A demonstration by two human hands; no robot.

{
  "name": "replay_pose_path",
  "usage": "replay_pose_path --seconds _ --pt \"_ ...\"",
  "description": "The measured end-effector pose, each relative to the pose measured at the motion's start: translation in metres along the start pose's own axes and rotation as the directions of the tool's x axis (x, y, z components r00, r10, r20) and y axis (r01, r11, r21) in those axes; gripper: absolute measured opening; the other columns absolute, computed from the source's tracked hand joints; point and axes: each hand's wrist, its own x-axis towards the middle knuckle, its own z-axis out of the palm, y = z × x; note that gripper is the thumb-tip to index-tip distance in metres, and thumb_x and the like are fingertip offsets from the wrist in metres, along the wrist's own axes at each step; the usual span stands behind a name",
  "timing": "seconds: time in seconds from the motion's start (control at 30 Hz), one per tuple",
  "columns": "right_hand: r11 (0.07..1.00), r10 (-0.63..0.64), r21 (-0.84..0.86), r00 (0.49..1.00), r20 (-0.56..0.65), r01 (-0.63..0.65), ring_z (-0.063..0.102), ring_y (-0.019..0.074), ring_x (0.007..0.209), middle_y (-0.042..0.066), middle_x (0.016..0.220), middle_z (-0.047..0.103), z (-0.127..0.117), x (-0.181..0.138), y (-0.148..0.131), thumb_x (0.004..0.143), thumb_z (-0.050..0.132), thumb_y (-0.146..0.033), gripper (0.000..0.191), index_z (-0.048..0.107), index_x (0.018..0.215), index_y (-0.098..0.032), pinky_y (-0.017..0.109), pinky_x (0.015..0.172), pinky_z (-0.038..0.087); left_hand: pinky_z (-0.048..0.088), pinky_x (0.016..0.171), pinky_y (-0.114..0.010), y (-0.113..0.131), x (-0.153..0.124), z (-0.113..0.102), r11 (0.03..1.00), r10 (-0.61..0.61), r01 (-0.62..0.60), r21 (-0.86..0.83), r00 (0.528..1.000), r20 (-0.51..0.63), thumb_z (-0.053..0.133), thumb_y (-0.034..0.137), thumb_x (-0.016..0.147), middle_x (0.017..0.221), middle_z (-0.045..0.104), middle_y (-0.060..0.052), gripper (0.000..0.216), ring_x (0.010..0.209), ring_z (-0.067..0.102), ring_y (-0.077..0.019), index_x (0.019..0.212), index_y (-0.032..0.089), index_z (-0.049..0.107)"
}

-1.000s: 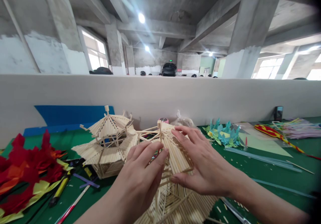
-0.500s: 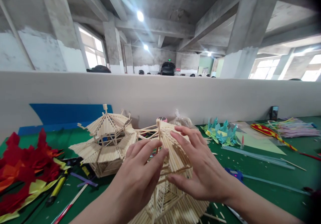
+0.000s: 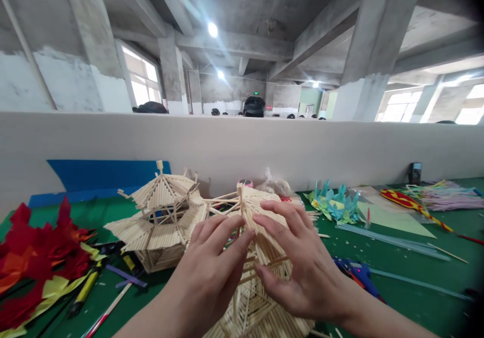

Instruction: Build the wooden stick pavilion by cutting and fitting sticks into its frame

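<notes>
Before me stands a pavilion model built of thin wooden sticks [image 3: 260, 305], with a sloping stick roof panel [image 3: 260, 251] at its upper part. My left hand [image 3: 217, 257] holds the near left edge of that roof, fingertips and thumb close together beside the upright post [image 3: 239, 196]. Over the right side of the panel curves my right hand [image 3: 298, 257]; its fingers rest on the slats and its thumb is at the lower edge. My hands hide part of the frame. A second, tiered stick pavilion [image 3: 159, 227] stands to the left, linked by stick rails.
Red paper shapes [image 3: 45, 247] and a yellow-handled tool [image 3: 85, 290] lie left. To the right are a blue glue gun [image 3: 359, 277], clear glue sticks [image 3: 393, 239], a teal paper flower [image 3: 336, 202] and a red-yellow item [image 3: 401, 198]. A white partition [image 3: 227, 141] borders the green table.
The fingers of my right hand have shifted slightly left and down on the roof panel. My left hand stays at the roof edge. More of the glue gun shows.
</notes>
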Motion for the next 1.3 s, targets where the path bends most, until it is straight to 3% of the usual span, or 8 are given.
replay_pose_path --seconds 0.17,0.27,0.4,0.63,0.83,1.3 --pt "1.0 -0.022 0.014 0.998 -0.058 0.022 0.035 0.024 0.114 0.008 0.123 0.041 0.002 -0.002 -0.002 0.067 0.058 -0.02 0.048 0.047 0.114 -0.017 0.04 0.099 0.025 0.036 0.082 -0.043 -0.001 0.0 0.0 1.0 -0.006 0.006 0.0 1.0 -0.007 0.038 0.0 0.081 0.116 0.041 -0.01 0.038 0.104 0.035 -0.0255 0.115 0.016 0.043" --pt "0.998 -0.056 0.027 0.99 -0.132 0.06 0.04 0.0238 0.108 0.007 0.117 0.045 0.005 -0.005 -0.003 0.067 0.059 -0.016 0.031 0.055 0.098 -0.017 0.04 0.093 0.031 0.037 0.081 -0.043 -0.001 0.0 0.0 1.0 -0.01 0.01 -0.011 1.0 0.005 0.039 0.0 0.081 0.114 0.042 -0.01 0.036 0.103 0.036 -0.0254 0.113 0.016 0.044" --pt "0.991 -0.137 -0.037 0.942 -0.305 0.132 0.045 0.0217 0.097 0.004 0.109 0.049 0.012 -0.011 -0.002 0.066 0.063 -0.012 0.012 0.059 0.076 -0.017 0.037 0.083 0.04 0.036 0.081 -0.045 -0.001 -0.003 0.002 1.0 -0.027 0.028 -0.008 1.0 0.007 0.038 0.0 0.081 0.113 0.043 -0.01 0.036 0.102 0.037 -0.0262 0.112 0.016 0.045" --pt "0.964 -0.266 -0.138 0.861 -0.433 0.229 0.052 0.0172 0.082 0.002 0.095 0.06 0.019 -0.014 0.0 0.064 0.065 -0.007 0.012 0.063 0.072 -0.016 0.033 0.07 0.044 0.037 0.081 -0.045 -0.005 -0.007 0.005 1.0 -0.005 0.006 0.027 1.0 -0.02 0.038 0.002 0.082 0.114 0.043 -0.011 0.034 0.102 0.037 -0.0267 0.111 0.016 0.046" --pt "0.961 -0.278 -0.135 0.851 -0.445 0.243 0.055 0.0148 0.075 -0.001 0.082 0.067 0.024 -0.014 -0.001 0.064 0.064 -0.006 0.013 0.062 0.07 -0.017 0.03 0.065 0.046 0.037 0.082 -0.045 -0.006 -0.007 0.007 0.999 -0.006 0.008 0.041 0.999 -0.048 0.039 0.003 0.082 0.114 0.046 -0.011 0.032 0.103 0.038 -0.0266 0.11 0.016 0.048" --pt "0.955 -0.292 -0.084 0.85 -0.438 0.284 0.053 0.0141 0.075 0.001 0.079 0.066 0.022 -0.009 -0.001 0.06 0.064 -0.004 0.012 0.06 0.064 -0.015 0.027 0.067 0.047 0.036 0.083 -0.045 -0.006 -0.009 0.007 0.998 -0.022 0.025 0.056 0.998 -0.061 0.04 0.005 0.082 0.114 0.051 -0.01 0.031 0.104 0.04 -0.0267 0.109 0.017 0.051"
